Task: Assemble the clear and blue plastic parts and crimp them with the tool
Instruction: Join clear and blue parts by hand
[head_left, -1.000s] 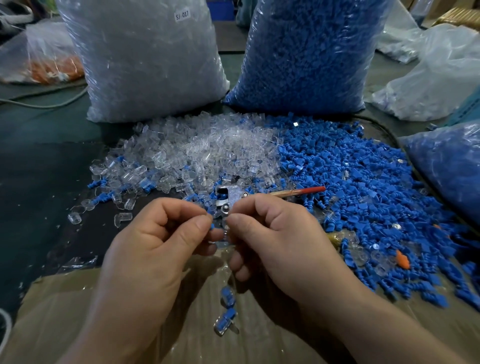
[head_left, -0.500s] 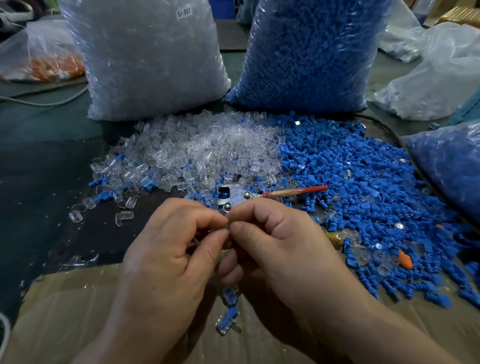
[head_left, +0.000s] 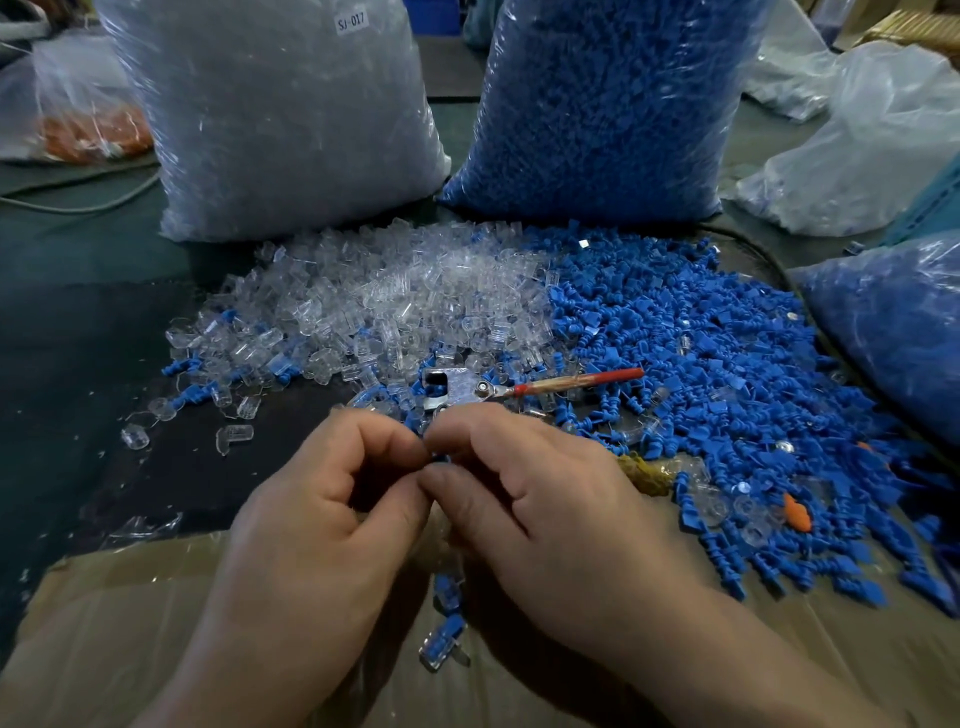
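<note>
Now, 2 hands at centre: left hand (head_left: 322, 519) & right hand (head_left: 530, 499) met fingertip to fingertip, both pinching 1 small part (head_left: 439, 458), mostly hidden, a bit of blue showing. 1 crimp tool (head_left: 467, 387), metal head w/ red handle, lay just behind them, between 2 loose piles: clear parts (head_left: 374, 306) left, blue parts (head_left: 701, 364) right. 2 joined pieces (head_left: 448, 592), clear w/ blue inside, lay on cardboard (head_left: 130, 623) below the hands.

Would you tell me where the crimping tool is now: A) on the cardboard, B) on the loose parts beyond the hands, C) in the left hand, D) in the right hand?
B: the crimping tool lies among loose parts beyond the left hand and right hand, which pinch a small part.
</note>
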